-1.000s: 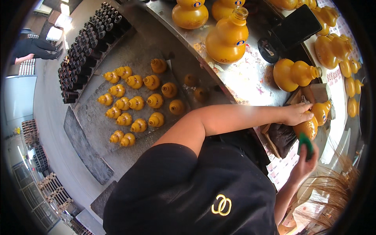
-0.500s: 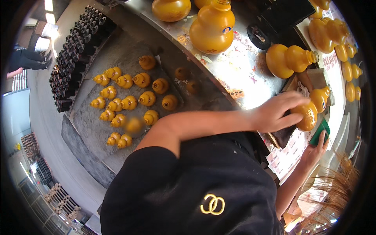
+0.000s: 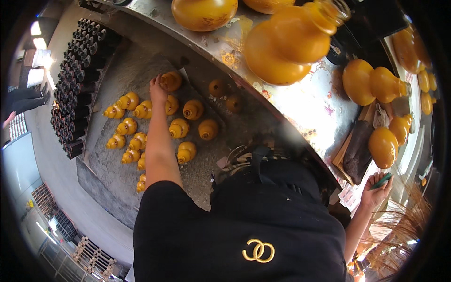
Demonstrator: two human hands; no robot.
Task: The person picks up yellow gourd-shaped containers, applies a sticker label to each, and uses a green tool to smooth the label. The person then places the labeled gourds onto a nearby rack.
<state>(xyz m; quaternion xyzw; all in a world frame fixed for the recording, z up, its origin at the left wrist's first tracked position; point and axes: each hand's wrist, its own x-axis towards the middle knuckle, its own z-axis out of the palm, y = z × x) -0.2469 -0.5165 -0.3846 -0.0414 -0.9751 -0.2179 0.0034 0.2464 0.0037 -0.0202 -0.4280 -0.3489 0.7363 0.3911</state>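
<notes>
At the far end of a floor group of gourd-shaped bottles, my left hand (image 3: pixel 159 88) has its fingers closed on the side of one yellow bottle (image 3: pixel 172 81). My left arm stretches over the group and hides part of it. At the right, my right hand (image 3: pixel 376 189) pinches a thin, flat green pad (image 3: pixel 381 182), whose exact kind is unclear. Just beyond that hand, a glossy yellow gourd-shaped bottle (image 3: pixel 383 148) lies on its side, touched by neither hand. Beside it is a dark cloth-like bundle (image 3: pixel 358 152) in a wooden holder.
Large yellow gourd bottles (image 3: pixel 291 42) stand on the metal table (image 3: pixel 300 105), near its edge. Another bottle (image 3: pixel 359 82) lies farther right. Rows of dark cylinders (image 3: pixel 77 89) fill the far left floor. Brown bristles (image 3: pixel 399 221) stick up by my right forearm.
My left hand has left the bottle at the right and swung far left to a bottle on the floor. My right hand keeps the green pad, now slightly lower and turned edge-on.
</notes>
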